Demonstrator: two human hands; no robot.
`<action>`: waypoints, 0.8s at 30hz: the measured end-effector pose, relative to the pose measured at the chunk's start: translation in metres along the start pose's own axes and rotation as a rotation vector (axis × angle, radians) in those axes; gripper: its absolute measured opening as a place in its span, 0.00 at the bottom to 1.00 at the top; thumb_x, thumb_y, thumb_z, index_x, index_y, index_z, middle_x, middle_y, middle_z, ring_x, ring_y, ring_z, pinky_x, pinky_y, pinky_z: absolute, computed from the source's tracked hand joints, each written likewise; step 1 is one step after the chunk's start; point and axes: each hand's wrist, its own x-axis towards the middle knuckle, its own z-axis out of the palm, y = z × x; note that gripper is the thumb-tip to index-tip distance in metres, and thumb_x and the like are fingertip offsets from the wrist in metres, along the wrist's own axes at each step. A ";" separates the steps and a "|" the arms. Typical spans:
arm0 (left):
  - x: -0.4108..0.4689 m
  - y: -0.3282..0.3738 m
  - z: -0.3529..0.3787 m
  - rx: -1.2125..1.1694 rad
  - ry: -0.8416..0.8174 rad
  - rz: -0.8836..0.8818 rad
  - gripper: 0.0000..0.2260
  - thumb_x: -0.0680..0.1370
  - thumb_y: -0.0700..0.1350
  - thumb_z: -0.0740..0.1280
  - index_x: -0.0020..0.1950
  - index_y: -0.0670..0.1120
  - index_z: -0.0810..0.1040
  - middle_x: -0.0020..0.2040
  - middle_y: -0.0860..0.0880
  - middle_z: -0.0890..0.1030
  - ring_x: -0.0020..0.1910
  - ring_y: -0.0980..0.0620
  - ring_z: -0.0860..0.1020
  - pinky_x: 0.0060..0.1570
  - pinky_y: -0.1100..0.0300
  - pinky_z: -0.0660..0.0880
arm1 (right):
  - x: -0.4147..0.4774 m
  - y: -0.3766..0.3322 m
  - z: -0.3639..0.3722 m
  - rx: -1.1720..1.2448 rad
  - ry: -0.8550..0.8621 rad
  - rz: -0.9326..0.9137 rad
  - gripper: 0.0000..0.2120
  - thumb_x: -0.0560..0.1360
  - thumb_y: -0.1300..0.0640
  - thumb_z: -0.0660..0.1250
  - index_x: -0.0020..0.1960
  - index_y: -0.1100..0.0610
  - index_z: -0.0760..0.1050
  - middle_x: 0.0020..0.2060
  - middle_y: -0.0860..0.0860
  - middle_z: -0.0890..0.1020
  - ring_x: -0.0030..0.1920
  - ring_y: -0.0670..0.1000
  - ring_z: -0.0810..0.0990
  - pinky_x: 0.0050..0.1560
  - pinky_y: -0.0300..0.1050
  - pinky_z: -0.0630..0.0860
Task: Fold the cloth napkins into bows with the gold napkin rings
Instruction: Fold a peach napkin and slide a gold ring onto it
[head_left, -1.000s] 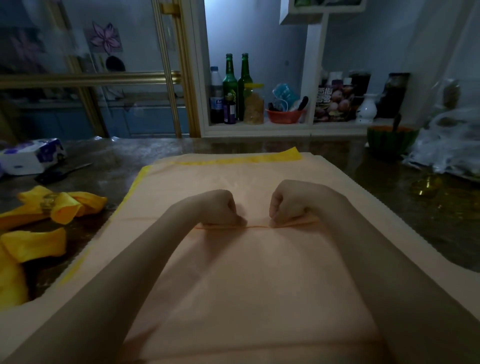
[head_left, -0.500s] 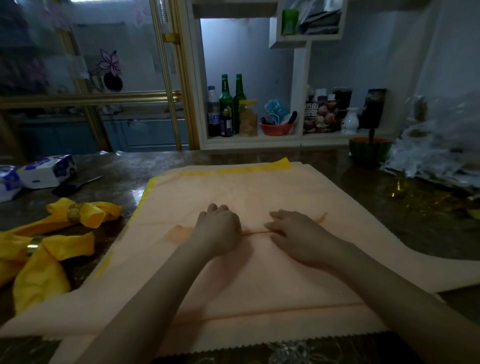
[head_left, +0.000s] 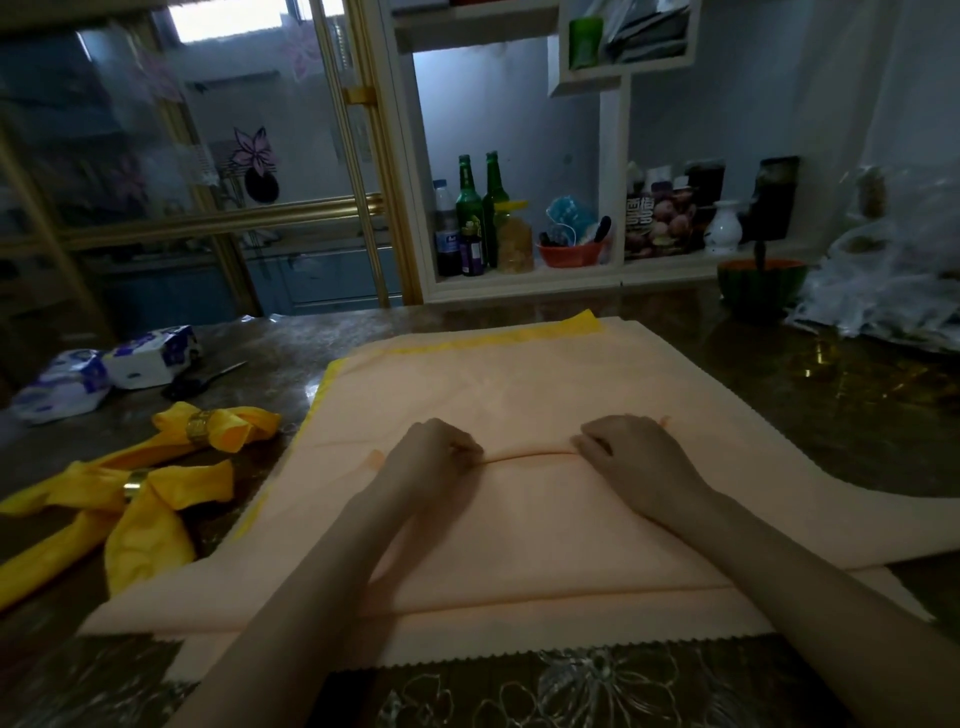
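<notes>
Left hand (head_left: 434, 457), right hand (head_left: 631, 457), pinching napkin (head_left: 519, 395) fold

peach napkin (head_left: 519, 395), yellow bows (head_left: 156, 488), gold rings (head_left: 199, 425), floral-patterned dark table (head_left: 571, 686)

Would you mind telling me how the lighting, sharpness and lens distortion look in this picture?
Head view: dim, with the window at top left blown out; head view: the left hand and right hand on the peach napkin look soft; head view: wide-angle bending bows the gold door frame; head view: faint glints on the tabletop.
</notes>
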 end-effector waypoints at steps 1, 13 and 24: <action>-0.001 0.000 0.000 0.019 -0.008 -0.011 0.09 0.77 0.39 0.65 0.54 0.43 0.83 0.58 0.44 0.81 0.60 0.47 0.77 0.62 0.55 0.70 | -0.001 0.002 0.001 0.016 -0.006 0.006 0.14 0.80 0.51 0.59 0.45 0.58 0.78 0.39 0.52 0.79 0.42 0.53 0.77 0.47 0.46 0.71; -0.012 0.008 0.005 0.252 0.177 0.089 0.04 0.76 0.42 0.65 0.49 0.46 0.77 0.50 0.48 0.80 0.52 0.46 0.76 0.50 0.54 0.68 | -0.002 0.010 -0.003 -0.053 0.052 -0.016 0.11 0.78 0.51 0.62 0.58 0.50 0.77 0.51 0.48 0.79 0.54 0.49 0.73 0.59 0.47 0.62; -0.010 0.010 0.004 0.265 0.094 0.068 0.03 0.75 0.41 0.64 0.46 0.49 0.72 0.48 0.49 0.77 0.49 0.48 0.74 0.47 0.56 0.69 | -0.003 0.004 -0.006 -0.092 0.056 -0.083 0.07 0.77 0.57 0.63 0.54 0.51 0.76 0.51 0.47 0.79 0.52 0.48 0.73 0.60 0.45 0.61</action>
